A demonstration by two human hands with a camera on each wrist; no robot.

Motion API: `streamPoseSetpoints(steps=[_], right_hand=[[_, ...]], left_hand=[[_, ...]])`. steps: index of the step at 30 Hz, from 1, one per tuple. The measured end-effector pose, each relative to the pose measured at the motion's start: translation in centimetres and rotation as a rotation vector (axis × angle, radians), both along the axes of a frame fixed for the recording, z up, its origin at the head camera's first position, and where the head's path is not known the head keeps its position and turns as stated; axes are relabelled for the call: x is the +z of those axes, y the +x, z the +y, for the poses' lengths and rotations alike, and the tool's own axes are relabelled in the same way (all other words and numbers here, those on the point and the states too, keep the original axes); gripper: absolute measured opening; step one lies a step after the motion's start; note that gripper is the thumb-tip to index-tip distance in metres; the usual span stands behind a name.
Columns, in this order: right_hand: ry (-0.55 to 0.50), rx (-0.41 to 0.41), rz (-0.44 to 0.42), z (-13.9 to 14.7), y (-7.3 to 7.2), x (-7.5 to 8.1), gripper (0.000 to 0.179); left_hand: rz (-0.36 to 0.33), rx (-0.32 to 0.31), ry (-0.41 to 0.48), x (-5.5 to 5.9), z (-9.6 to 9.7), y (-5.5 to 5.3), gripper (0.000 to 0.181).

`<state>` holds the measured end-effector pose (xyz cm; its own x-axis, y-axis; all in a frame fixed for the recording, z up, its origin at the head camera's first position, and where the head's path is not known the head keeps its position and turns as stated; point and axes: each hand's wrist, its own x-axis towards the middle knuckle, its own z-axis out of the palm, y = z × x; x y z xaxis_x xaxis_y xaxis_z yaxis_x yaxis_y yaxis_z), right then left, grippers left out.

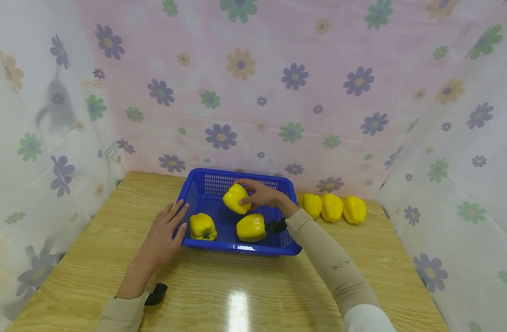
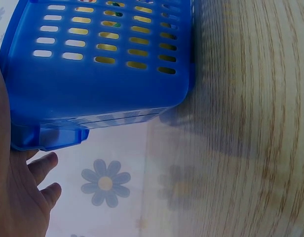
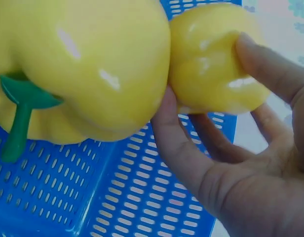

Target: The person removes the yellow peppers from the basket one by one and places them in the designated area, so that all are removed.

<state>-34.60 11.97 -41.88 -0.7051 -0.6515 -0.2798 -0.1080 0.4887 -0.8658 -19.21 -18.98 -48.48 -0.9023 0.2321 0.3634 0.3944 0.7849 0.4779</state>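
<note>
My right hand (image 1: pixel 259 192) grips a yellow bell pepper (image 1: pixel 235 199) above the floor of a blue plastic basket (image 1: pixel 245 250). In the right wrist view, thumb and fingers curve round this held pepper (image 3: pixel 211 64). Two more peppers lie in the basket: one at the left (image 1: pixel 202 226) and one at the front middle (image 1: pixel 251 228). The latter looms close in the right wrist view, its green stem (image 3: pixel 23 108) showing. My left hand (image 1: pixel 164 230) rests with straight fingers along the basket's left rim; the left wrist view shows the basket's slotted wall (image 2: pixel 107 74) beside it.
Right of the basket, three yellow bell peppers (image 1: pixel 331 207) stand in a row on the wooden table (image 1: pixel 195 295). A flower-patterned curtain (image 1: pixel 261 120) encloses the table at the back and both sides.
</note>
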Motion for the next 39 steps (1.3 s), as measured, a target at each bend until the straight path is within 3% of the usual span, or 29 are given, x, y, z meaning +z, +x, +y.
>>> streamPoseSetpoints(steps=[10, 23, 39], right_hand=[[-0.026, -0.139, -0.019, 0.5, 1.1, 0.4, 0.068], [-0.115, -0.236, -0.071, 0.9, 2.3, 0.9, 0.068], [-0.181, -0.344, -0.062, 1.7, 3.7, 1.7, 0.070]], left_hand=[[-0.014, 0.003, -0.002, 0.1, 0.2, 0.2, 0.052], [0.002, 0.003, -0.007, 0.3, 0.3, 0.3, 0.052], [-0.006, 0.008, -0.014, 0.1, 0.3, 0.2, 0.052]])
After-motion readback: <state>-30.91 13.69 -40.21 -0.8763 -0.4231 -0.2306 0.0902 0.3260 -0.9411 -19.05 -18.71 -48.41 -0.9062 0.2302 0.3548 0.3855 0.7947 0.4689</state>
